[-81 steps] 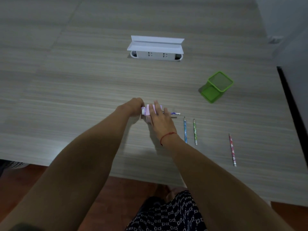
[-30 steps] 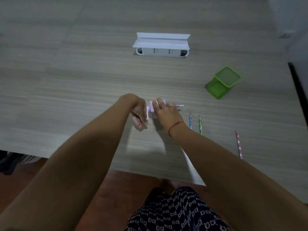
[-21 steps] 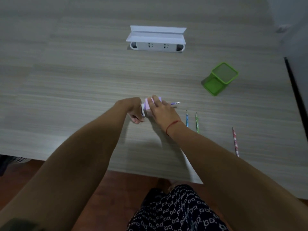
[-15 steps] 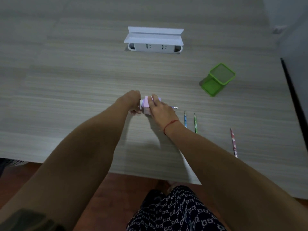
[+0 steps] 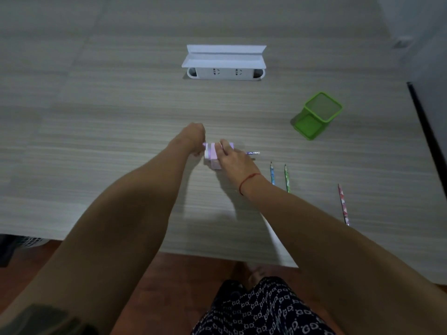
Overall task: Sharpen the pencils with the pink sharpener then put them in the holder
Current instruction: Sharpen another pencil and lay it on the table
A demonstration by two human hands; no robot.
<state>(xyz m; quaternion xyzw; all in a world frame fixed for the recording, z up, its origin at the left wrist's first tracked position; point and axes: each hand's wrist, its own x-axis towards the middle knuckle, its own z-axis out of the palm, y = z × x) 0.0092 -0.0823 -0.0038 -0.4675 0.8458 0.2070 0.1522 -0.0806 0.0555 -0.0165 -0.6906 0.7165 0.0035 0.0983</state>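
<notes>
Small boxy pink sharpener (image 5: pixel 214 154) sits mid-desk, near side, between both hands. A purple pencil (image 5: pixel 252 153) is plugged into its right end, lying level, tail pointing right.

Handling, as judged:
- The sharpener is a light plastic shell. It will likely skate on the smooth grey wood-grain desk (image 5: pixel 108 122) unless it is pinned from above. Best hold is across the top and body, clear of the pencil port.
- The pencils are thin, stiff and light, with brittle tips. Take them mid-shaft or at the tail, never by the point. They are round enough to roll.

Pose:
- Left hand (image 5: pixel 192 139) is curled into a loose fist against the sharpener's left end, forearm reaching in from near-left. It looks closed on a crank there, but the handle itself is hidden by the knuckles.
- Right hand (image 5: pixel 232 160) lies over the sharpener's top from the near-right, fingers fairly flat and pressing it down. A red thread band is on that wrist. I cannot tell where the thumb lies.

Waiting on the desk, right of the hands:
- A blue pencil (image 5: pixel 272 174) and a green pencil (image 5: pixel 286 177) lie side by side, tips pointing far.
- A red patterned pencil (image 5: pixel 343 204) lies further right, apart from them.

The green square mesh holder (image 5: pixel 324 110) stands far-right, upright, with no pencils showing in it. A white socket box with its lid raised (image 5: pixel 225 64) is at the far centre.
</notes>
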